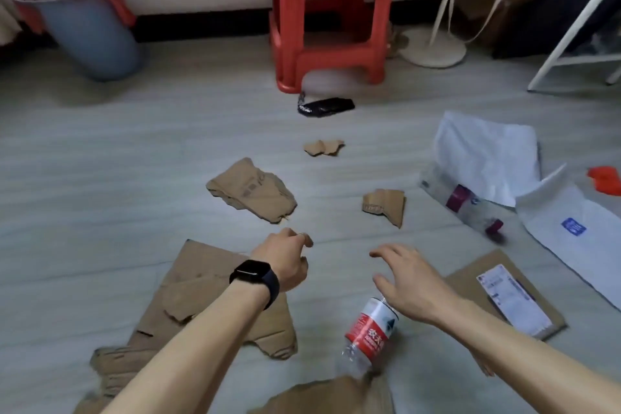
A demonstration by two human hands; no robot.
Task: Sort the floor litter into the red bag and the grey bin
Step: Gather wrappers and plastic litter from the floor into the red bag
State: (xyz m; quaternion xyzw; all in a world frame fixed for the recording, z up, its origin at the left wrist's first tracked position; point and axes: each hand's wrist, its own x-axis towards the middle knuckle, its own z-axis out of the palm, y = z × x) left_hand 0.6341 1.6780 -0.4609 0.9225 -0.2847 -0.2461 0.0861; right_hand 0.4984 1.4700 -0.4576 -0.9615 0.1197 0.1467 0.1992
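Observation:
Litter is scattered across the grey floor. My left hand (289, 259), with a black watch on the wrist, hovers with loosely curled fingers and holds nothing, just short of a torn cardboard piece (252, 191). My right hand (408, 279) is spread open above a clear plastic bottle with a red label (371, 329), not gripping it. Smaller cardboard scraps (384, 205) (324, 147) lie further out. A black wrapper (326, 107) lies in front of the stool. The grey bin (90, 33), lined with a red bag (117, 0), stands at the far left by the wall.
A red plastic stool (332, 10) stands at the far centre. Large cardboard sheets (201, 296) (504, 296) lie beside my arms. White mailer bags (484, 158), a second clear bottle (463, 202) and an orange scrap (605, 180) lie at right. A white stand base (433, 47) is at the back.

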